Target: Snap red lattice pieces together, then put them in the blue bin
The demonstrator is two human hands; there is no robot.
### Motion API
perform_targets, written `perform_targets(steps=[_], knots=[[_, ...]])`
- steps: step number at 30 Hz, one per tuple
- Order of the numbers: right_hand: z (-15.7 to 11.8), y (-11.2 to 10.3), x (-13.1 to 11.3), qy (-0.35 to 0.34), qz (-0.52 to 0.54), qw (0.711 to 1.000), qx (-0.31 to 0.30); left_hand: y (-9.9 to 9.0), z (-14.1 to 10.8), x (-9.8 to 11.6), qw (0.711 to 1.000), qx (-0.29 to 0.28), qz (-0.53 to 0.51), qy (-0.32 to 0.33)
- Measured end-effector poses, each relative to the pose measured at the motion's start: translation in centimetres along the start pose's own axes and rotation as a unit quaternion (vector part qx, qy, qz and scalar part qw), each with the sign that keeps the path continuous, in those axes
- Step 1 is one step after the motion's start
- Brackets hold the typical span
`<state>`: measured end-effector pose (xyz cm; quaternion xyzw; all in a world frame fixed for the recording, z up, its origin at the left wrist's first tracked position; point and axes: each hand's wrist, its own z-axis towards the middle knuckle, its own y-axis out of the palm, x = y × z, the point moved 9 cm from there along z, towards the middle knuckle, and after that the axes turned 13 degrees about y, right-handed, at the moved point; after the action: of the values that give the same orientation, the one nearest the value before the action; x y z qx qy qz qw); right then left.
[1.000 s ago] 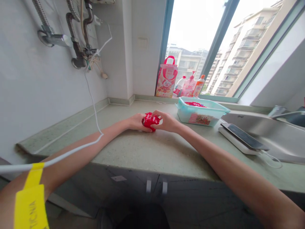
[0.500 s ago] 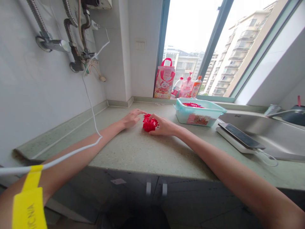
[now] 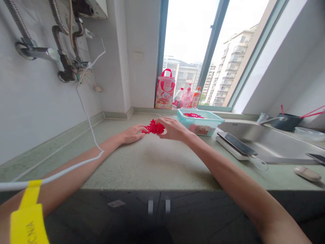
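Observation:
A cluster of red toothed plastic building pieces (image 3: 156,128) is between my two hands, over the grey-green countertop (image 3: 162,166). My right hand (image 3: 172,128) is closed round its right side, thumb below and fingers above. At its left end, the fingers of my left hand (image 3: 133,133) are closed on the edge of the red pieces. That hand rests low, by the counter surface. Just beyond my right hand stands a light-blue plastic tub (image 3: 215,119) with more red pieces showing inside.
A phone (image 3: 237,143) lies on a white block beside the steel sink (image 3: 269,149). A white cable (image 3: 87,115) hangs across my left forearm. Bottles (image 3: 187,98) and a pink carry bag (image 3: 165,91) stand by the window. A computer mouse-like object (image 3: 307,173) lies at right.
My right hand has tilted and lifted the red cluster slightly. My left fingers have come down from its upper left onto its left end. The view has turned right.

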<state>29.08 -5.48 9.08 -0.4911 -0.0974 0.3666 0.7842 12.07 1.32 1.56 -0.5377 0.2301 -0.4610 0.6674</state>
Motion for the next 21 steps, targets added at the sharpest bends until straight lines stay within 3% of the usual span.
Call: perform_targets(steps=[2,4,6,8,11,14,21], knots=[[-0.3,-4.7,3.0,0.054,-0.031,0.993,0.102,-0.5,0.0,0.6,1.000,0.008,-0.011,0.008],[-1.5,-9.4,7.3,0.149,-0.064,0.967,0.196,-0.8,-0.1,0.9,1.000,0.015,-0.020,0.006],[-3.5,-13.0,11.6,0.249,-0.121,0.924,0.263,-1.0,-0.1,0.9,0.999,0.021,-0.027,0.001],[-5.6,-15.4,15.3,0.341,-0.170,0.876,0.296,-1.0,-0.1,0.8,0.999,0.026,-0.033,-0.001],[-7.9,-16.9,18.7,0.403,-0.200,0.831,0.327,-0.9,-0.1,0.4,0.999,0.030,-0.040,-0.002],[-9.0,-16.7,20.4,0.438,-0.197,0.807,0.343,-0.8,-0.3,0.1,0.999,0.029,-0.039,-0.008],[-9.3,-15.6,21.3,0.468,-0.199,0.794,0.333,-1.1,-0.5,0.6,0.999,0.022,-0.043,-0.016]])
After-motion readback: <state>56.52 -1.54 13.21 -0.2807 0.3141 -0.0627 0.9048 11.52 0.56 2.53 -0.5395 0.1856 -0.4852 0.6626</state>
